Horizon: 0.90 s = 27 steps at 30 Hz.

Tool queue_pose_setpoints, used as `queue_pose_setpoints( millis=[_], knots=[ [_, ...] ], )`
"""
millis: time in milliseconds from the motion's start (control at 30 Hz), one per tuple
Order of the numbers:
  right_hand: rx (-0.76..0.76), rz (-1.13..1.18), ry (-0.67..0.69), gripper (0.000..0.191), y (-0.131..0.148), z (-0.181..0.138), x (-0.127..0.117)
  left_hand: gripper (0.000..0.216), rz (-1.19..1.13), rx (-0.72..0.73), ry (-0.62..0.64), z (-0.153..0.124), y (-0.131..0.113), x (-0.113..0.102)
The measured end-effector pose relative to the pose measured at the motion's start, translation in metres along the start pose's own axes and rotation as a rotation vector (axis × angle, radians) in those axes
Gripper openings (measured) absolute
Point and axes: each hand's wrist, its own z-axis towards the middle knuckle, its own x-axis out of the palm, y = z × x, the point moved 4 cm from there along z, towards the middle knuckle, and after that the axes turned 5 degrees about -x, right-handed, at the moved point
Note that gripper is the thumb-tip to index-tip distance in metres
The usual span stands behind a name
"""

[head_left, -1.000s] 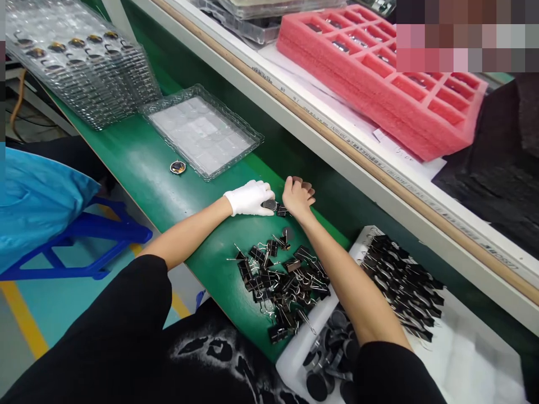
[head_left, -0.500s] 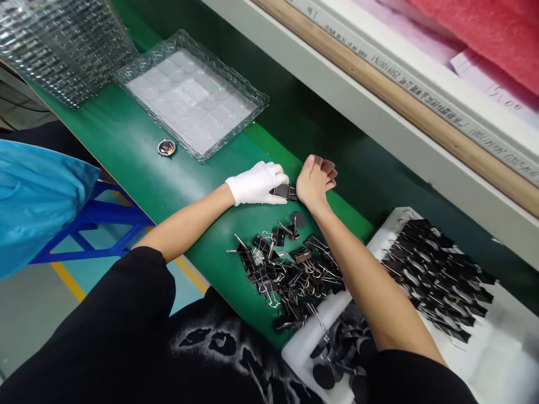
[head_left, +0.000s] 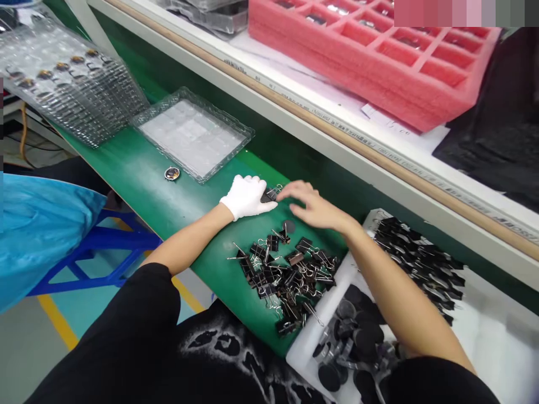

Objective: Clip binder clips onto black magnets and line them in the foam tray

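Left grip on binder clip, right grip loosely curved beside

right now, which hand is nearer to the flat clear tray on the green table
Left. The gloved left hand is close to the flat clear tray, not touching it; the bare right hand is farther off, beyond the left.
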Motion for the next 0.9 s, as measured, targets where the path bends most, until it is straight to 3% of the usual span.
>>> queue_pose_setpoints(
  millis=[67, 133, 233, 333, 400, 500, 567, 633, 733, 900],
  knots=[
    [-0.080, -0.070, 0.257, 0.048, 0.010, -0.024, 0.002, 0.086, 0.020, -0.041, -0.012, -0.005, 0.004, -0.007],
    [-0.076, -0.145, 0.321, 0.041, 0.016, -0.037, 0.005, 0.091, 0.015, 0.085, -0.002, -0.009, 0.005, -0.013],
    [-0.111, -0.142, 0.293, 0.005, 0.023, -0.034, 0.009, 0.080, 0.029, 0.283, 0.083, -0.012, 0.010, -0.017],
    [-0.151, 0.061, 0.243, 0.019, 0.025, -0.024, 0.005, 0.071, 0.088, 0.243, 0.131, -0.012, 0.022, -0.020],
    [-0.139, 0.162, 0.229, 0.018, 0.023, -0.020, 0.003, 0.069, 0.126, 0.193, 0.085, -0.013, 0.028, -0.023],
    [-0.035, 0.062, 0.325, 0.032, 0.020, -0.019, 0.007, 0.072, 0.126, 0.191, -0.008, -0.012, 0.032, -0.026],
    [0.018, -0.081, 0.384, 0.034, 0.019, -0.021, 0.011, 0.068, 0.091, 0.245, 0.013, -0.011, 0.033, -0.023],
    [0.007, -0.142, 0.372, 0.016, 0.020, -0.020, 0.012, 0.057, 0.058, 0.275, 0.078, -0.008, 0.033, -0.016],
    [-0.036, -0.064, 0.281, 0.022, 0.017, -0.011, 0.005, 0.049, 0.019, 0.255, 0.106, -0.003, 0.036, -0.010],
    [0.327, -0.108, 0.157, 0.035, -0.018, 0.017, -0.004, 0.053, 0.011, 0.198, 0.064, 0.002, 0.042, -0.008]
  ],
)
